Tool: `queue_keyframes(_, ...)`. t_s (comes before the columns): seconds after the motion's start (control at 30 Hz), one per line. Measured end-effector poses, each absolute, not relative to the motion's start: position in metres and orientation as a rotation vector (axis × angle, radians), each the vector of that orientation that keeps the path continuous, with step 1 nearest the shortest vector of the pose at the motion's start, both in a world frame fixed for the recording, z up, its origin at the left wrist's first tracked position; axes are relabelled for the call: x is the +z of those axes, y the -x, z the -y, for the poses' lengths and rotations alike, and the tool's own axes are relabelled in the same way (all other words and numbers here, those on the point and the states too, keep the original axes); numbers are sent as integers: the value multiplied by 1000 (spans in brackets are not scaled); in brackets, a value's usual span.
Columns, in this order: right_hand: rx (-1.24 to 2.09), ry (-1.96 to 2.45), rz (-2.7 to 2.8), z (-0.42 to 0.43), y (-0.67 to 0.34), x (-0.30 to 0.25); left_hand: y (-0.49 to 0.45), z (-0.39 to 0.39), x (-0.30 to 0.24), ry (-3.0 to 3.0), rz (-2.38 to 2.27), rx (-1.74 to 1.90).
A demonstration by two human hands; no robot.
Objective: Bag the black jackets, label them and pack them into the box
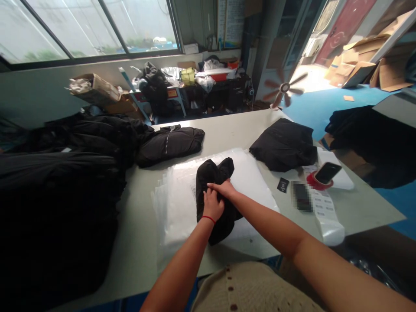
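A bunched black garment (pixel 203 173) lies across a stack of clear plastic bags (pixel 178 216) on the table in front of me. My left hand (pixel 213 207), with a red string at the wrist, presses on its middle with the fingers bent into the cloth. From the right, my right hand (pixel 225 189) grips the same garment, its thumb and fingers partly sunk in the folds. The two hands almost touch. Behind the bags is a folded black garment (pixel 175 143) with a thin light stripe, and to the right a black cloth bundle (pixel 286 143).
A large heap of black garments (pixel 65 208) covers the table's left side. On the right are a roll of red tape (pixel 320 182) with a phone (pixel 328 172) on it, a blurred dark device (pixel 302 197), a black card (pixel 283 185) and a label strip (pixel 325 212). A fan (pixel 284 88) stands beyond.
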State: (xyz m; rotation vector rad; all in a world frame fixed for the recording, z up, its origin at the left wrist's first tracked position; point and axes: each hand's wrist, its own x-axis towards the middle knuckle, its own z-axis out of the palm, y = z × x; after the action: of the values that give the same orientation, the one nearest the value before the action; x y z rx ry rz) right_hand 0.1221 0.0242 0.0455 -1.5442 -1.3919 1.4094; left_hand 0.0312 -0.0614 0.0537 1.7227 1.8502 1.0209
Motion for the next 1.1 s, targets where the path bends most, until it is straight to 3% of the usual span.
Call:
queue_keyframes(0.17, 1317, 1673, 1297, -35, -159, 53, -37, 76, 63, -1894, -1558, 1013)
queue_keyframes(0.3, 1155, 1739, 1347, -37, -197, 63, -5, 92, 56, -1629, -1959, 1178)
queue_keyframes(0.4, 1036, 1813, 1327, -39, -229, 74, 15, 117, 33, -1644, -2126, 801)
queue_keyframes(0.57, 868, 1824, 1277, -37, -274, 91, 10, 158, -10, -1908, -1836, 120)
queue_keyframes(1.1, 733, 1798, 1427, 30, -326, 115, 1, 125, -6, -1797, -1854, -34)
